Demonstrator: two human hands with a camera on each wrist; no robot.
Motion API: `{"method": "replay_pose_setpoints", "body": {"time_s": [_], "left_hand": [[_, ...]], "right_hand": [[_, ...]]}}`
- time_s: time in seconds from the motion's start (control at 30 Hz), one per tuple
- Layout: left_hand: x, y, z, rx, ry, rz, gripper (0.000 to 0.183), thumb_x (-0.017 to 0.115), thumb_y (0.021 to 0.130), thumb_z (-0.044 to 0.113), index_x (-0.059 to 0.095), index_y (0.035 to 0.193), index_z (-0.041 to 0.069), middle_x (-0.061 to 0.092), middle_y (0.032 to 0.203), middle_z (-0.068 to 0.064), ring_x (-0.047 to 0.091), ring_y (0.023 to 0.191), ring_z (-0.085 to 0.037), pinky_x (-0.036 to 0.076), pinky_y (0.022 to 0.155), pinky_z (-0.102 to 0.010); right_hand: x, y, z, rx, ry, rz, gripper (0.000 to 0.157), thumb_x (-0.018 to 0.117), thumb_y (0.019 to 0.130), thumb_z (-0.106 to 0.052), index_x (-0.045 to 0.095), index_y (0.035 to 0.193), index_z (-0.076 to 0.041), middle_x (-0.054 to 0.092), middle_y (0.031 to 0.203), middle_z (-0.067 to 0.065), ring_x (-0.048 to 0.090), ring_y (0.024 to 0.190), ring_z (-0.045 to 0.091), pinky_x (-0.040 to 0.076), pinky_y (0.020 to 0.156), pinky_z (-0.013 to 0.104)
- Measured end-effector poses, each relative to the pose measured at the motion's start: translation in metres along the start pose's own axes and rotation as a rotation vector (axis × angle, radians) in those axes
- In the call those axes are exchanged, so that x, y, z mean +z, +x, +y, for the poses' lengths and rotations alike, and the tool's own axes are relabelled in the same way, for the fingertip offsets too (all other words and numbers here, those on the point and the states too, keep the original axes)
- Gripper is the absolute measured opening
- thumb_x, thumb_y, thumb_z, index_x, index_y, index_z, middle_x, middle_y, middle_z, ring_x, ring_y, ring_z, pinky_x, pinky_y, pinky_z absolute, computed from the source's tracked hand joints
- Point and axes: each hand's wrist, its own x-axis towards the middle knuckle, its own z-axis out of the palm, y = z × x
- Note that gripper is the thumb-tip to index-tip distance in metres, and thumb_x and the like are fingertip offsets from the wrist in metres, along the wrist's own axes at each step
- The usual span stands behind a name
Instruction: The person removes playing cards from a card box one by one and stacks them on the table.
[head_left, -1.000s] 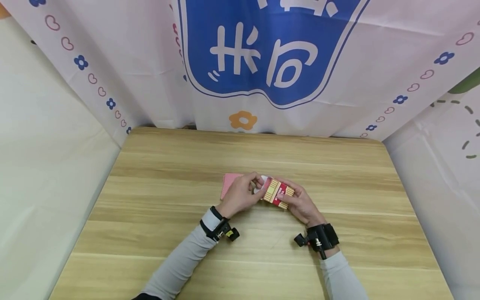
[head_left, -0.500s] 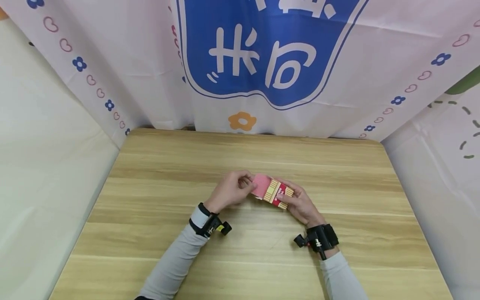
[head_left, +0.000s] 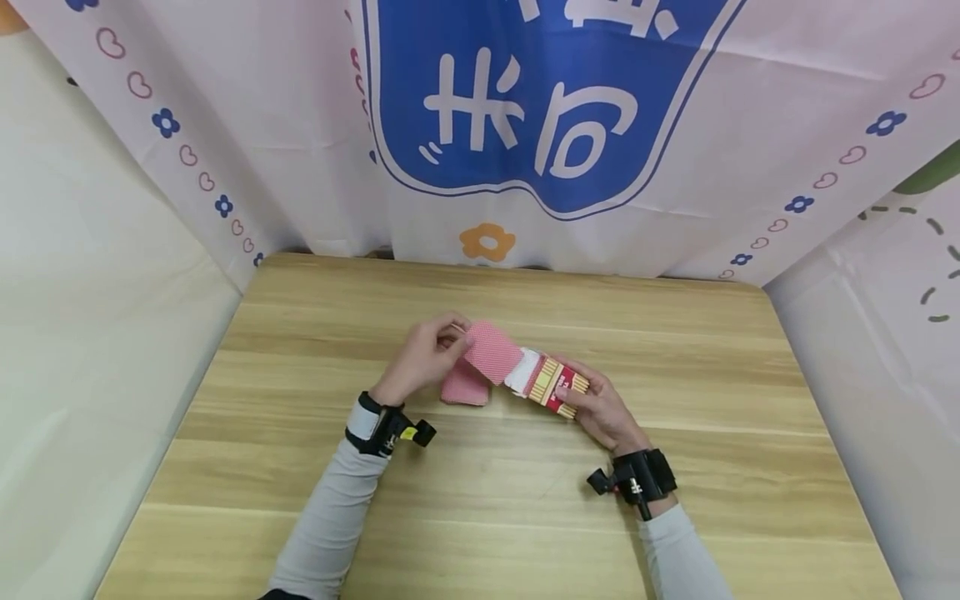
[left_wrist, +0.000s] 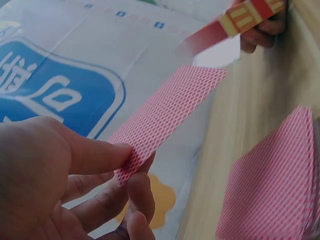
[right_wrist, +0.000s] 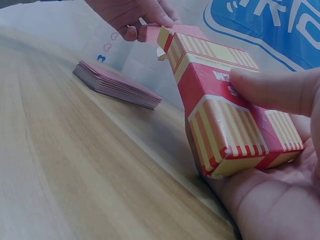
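My left hand pinches a red-and-white patterned playing card by one end, thumb on top and fingers beneath. The card's far end points toward the mouth of the card box. In my right hand I grip that red and yellow striped card box, thumb across its printed face, its white flap sticking out to the left. Below the held card, a stack of playing cards lies face down on the table, partly covered by the held card in the head view.
The wood-grain table spreads around both hands. A white cloth with a blue emblem hangs along its back edge, and pale cloth walls flank both sides.
My left hand has moved left with the pinched card, away from the box, uncovering the white flap. The card stack shows again beneath it. The right hand and box have stayed put.
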Motion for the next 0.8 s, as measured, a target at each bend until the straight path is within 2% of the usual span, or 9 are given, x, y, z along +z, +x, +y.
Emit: {"method": "replay_pose_setpoints", "body": {"time_s": [0.3, 0.53, 0.8], "left_hand": [[-0.012, 0.003, -0.013, 0.013, 0.071, 0.026, 0.023, 0.061, 0.103, 0.017, 0.071, 0.120, 0.006, 0.072, 0.101, -0.010, 0.066, 0.091, -0.023, 0.054, 0.082, -0.038], [-0.009, 0.006, -0.020, -0.029, 0.130, -0.009, 0.025, 0.059, 0.104, 0.019, 0.074, 0.120, 0.010, 0.072, 0.106, -0.008, 0.065, 0.089, -0.022, 0.053, 0.077, -0.036], [0.000, 0.010, -0.030, -0.054, 0.122, 0.014, 0.020, 0.065, 0.100, 0.021, 0.071, 0.114, 0.008, 0.071, 0.100, -0.009, 0.064, 0.084, -0.021, 0.053, 0.073, -0.035]], "right_hand": [[0.002, -0.002, 0.000, -0.011, 0.009, -0.006, 0.053, 0.062, 0.096, 0.004, 0.061, 0.145, -0.017, 0.054, 0.138, 0.009, 0.062, 0.117, 0.020, 0.056, 0.095, 0.031], [0.002, -0.002, 0.001, -0.017, 0.021, -0.004, 0.054, 0.061, 0.096, 0.006, 0.062, 0.144, -0.018, 0.055, 0.137, 0.010, 0.063, 0.116, 0.021, 0.056, 0.094, 0.031], [0.001, -0.001, 0.001, 0.002, 0.016, 0.012, 0.056, 0.062, 0.095, 0.005, 0.060, 0.147, -0.017, 0.051, 0.141, 0.011, 0.061, 0.119, 0.022, 0.055, 0.097, 0.032]]}}
